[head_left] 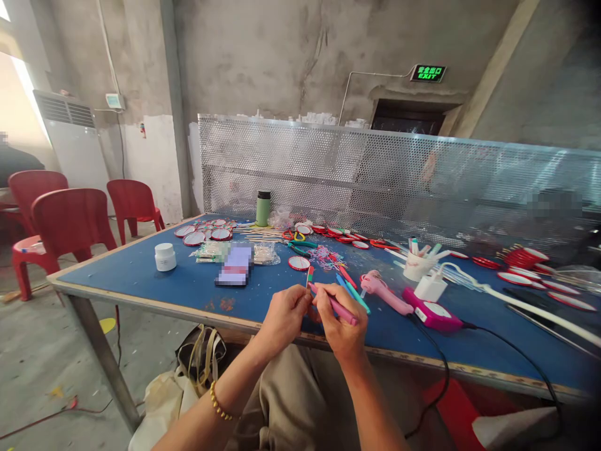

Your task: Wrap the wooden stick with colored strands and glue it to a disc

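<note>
My left hand point(284, 316) is closed in a pinch on a thin stick point(310, 275) with red and green on it, held upright at the near edge of the blue table point(141, 275). My right hand point(340, 326) is closed around a pink marker point(335, 305), its tip meeting the lower end of the stick. Both hands touch just above the table's front edge. Loose coloured markers point(352, 288) lie just beyond them.
A pink tool point(382, 291), a pink power strip point(432, 313) with a white plug and black cable, a white cup point(416, 266) of pens, round red-rimmed discs point(204, 235), a white jar point(165, 257), a green bottle point(263, 208), a perforated metal screen point(375, 175), red chairs point(70, 225), bags point(188, 376) on the floor.
</note>
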Demonstrator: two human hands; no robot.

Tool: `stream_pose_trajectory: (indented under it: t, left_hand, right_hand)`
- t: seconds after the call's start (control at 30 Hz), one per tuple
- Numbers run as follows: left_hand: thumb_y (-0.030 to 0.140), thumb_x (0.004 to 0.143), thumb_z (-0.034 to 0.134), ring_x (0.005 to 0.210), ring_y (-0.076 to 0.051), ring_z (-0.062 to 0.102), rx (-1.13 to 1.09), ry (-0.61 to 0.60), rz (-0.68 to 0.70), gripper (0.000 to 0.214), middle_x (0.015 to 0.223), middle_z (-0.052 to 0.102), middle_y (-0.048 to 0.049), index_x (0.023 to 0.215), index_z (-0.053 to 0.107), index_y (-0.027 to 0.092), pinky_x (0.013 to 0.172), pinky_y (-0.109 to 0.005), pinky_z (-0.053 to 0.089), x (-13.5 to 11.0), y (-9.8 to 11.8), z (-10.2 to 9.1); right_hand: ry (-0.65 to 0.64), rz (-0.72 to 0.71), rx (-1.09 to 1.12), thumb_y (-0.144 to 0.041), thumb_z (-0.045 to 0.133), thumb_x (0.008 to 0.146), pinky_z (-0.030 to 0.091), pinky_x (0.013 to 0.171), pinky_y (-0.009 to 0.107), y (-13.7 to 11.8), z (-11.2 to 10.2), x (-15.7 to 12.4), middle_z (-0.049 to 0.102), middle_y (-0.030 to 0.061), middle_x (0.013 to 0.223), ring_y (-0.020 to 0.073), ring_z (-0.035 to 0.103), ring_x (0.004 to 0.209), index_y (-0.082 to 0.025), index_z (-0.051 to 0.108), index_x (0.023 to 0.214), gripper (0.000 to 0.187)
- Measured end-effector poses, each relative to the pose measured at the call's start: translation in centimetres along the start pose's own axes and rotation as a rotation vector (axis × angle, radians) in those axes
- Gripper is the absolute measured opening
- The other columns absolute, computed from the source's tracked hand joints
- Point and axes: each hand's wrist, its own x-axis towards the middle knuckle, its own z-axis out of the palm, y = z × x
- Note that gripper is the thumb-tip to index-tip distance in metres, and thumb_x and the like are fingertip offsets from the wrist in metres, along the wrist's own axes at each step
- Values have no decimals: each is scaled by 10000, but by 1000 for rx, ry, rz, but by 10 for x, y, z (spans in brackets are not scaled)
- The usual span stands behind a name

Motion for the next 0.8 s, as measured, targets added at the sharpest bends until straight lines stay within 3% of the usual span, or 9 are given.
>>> stream_pose_trajectory:
  t: [0.3, 0.5, 0.8]
  left_hand:
    - [361, 952, 424, 571, -112, 548, -25, -23, -15, 344, 642, 668, 6, 706, 582, 178, 576, -204, 376, -2, 2, -1]
    - [357, 946, 438, 605, -110, 554, 3, 14, 14, 353, 636, 648, 9, 672, 561, 171, 608, -203, 376, 0, 0, 0]
    - [381, 942, 434, 537, -104, 522, -57, -23, -37, 358, 583, 615, 21, 669, 549, 179, 559, -202, 371, -1, 3, -1]
  right_hand:
    - [47, 36, -17, -210, 532, 953, 552, 592, 252, 0, -1, -2, 720, 14, 734, 141, 690, 616, -190, 647, 863, 147]
    - [17, -13, -2, -182, 544, 949, 561, 641, 249, 0, 0, 0, 724, 12, 752, 134, 690, 646, -192, 662, 887, 133]
    - [35, 0, -8, -193, 541, 948, 566, 611, 258, 0, -1, -2, 724, 16, 740, 141, 692, 621, -194, 653, 868, 137]
